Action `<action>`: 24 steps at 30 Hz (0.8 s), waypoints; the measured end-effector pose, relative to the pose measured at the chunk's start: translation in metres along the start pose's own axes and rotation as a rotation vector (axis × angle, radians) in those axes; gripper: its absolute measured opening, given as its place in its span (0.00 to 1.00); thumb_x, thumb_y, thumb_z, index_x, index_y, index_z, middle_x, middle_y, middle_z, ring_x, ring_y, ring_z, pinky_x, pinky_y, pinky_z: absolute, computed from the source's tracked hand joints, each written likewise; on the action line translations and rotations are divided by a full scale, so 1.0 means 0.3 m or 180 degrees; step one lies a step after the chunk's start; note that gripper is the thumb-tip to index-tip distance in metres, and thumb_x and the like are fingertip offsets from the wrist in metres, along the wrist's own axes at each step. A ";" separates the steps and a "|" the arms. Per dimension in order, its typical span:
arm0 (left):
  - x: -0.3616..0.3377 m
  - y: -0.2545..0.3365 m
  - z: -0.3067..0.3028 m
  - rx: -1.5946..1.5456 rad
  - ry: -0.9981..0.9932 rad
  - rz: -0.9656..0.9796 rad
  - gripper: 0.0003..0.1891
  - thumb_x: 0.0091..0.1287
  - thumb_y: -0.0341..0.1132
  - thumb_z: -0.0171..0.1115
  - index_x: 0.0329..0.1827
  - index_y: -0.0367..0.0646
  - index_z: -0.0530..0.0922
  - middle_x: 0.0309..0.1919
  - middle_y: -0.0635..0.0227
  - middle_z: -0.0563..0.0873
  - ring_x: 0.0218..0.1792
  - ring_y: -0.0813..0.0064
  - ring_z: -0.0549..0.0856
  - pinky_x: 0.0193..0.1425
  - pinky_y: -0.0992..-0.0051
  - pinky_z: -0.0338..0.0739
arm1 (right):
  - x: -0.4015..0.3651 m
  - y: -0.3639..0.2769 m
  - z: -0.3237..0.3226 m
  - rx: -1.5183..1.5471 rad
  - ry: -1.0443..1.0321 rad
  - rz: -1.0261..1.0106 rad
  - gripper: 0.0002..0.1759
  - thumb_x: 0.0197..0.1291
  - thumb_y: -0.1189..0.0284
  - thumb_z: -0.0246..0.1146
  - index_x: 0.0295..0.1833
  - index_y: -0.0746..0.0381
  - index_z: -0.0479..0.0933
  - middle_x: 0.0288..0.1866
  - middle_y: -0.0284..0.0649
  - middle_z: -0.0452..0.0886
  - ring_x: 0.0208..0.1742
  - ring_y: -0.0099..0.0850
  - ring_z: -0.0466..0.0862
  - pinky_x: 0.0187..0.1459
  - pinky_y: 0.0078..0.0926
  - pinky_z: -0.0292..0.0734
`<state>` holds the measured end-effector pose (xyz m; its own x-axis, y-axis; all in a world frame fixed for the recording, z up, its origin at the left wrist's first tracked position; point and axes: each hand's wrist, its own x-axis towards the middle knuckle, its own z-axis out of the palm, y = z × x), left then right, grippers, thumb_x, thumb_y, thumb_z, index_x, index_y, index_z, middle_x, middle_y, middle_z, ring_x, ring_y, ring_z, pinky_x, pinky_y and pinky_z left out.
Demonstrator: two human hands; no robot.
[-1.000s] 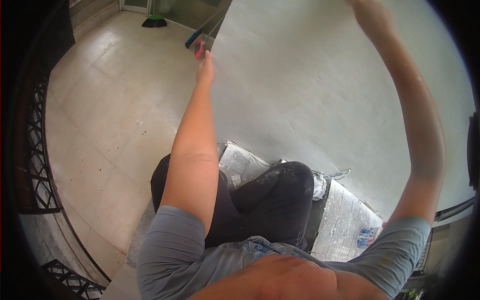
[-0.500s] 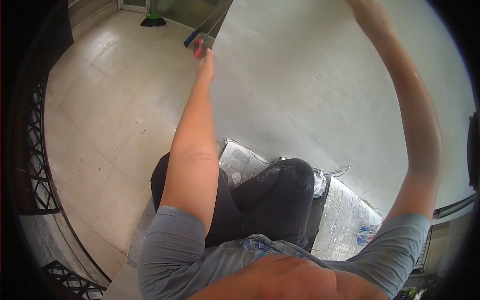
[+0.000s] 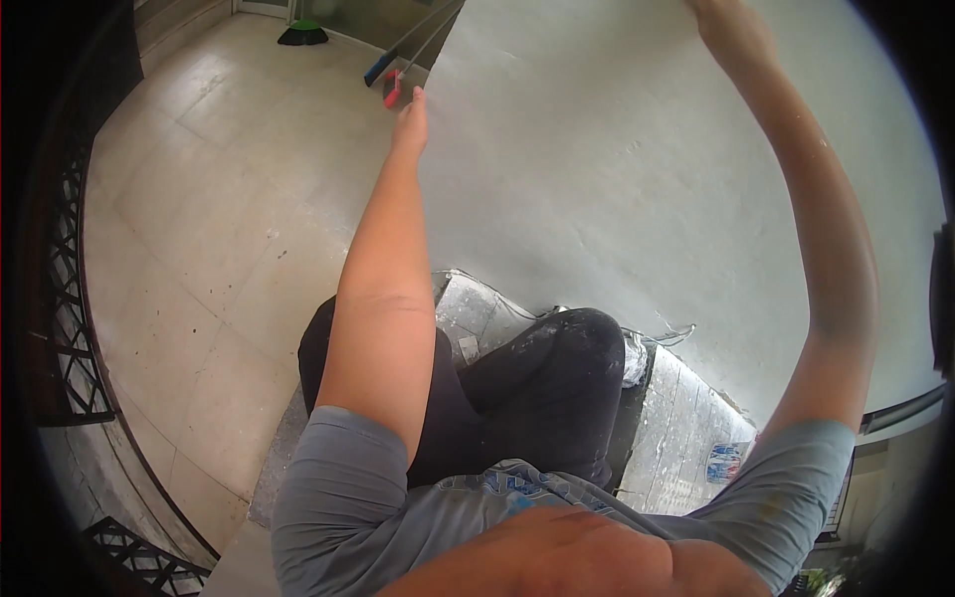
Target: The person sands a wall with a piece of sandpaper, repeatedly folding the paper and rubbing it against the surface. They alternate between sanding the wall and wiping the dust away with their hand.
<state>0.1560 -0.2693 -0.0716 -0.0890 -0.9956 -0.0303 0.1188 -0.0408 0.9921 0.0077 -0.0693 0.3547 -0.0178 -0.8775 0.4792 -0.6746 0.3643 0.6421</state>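
Observation:
My left arm stretches forward, and my left hand (image 3: 410, 121) is at the left edge of the smooth grey wall (image 3: 557, 159), seeming to rest against it. One finger or thumb points up along that edge; the others are hidden, and no held thing shows. My right arm is raised high on the right. My right hand (image 3: 738, 38) is at the top of the view in front of the wall. Its fingers run out of the frame, so what they hold, if anything, is hidden.
Past my left hand lean long-handled tools, one with a blue head (image 3: 379, 70), and a red object (image 3: 392, 90). A green and black broom head (image 3: 302, 34) stands farther back. White-spattered boards (image 3: 676, 423) bear a patterned blue-and-white container (image 3: 724, 463). A cable (image 3: 662, 334) runs along the wall's foot.
The view has shifted slightly, so most things sit a little higher in it. Both arms keep nearly the same pose, with the right hand a touch farther left.

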 end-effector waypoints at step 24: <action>0.054 -0.045 -0.020 -0.0247 -0.0287 0.0133 0.47 0.75 0.71 0.39 0.72 0.33 0.74 0.73 0.45 0.74 0.77 0.52 0.70 0.79 0.61 0.62 | 0.001 0.006 0.091 -0.0270 0.0245 -0.1004 0.15 0.77 0.67 0.54 0.51 0.62 0.85 0.42 0.49 0.89 0.42 0.46 0.90 0.44 0.46 0.84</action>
<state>0.1588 -0.2853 -0.0862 -0.1704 -0.9851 0.0254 0.1999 -0.0093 0.9798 -0.0138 -0.0774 0.3397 0.2402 -0.9262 0.2906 -0.5740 0.1060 0.8120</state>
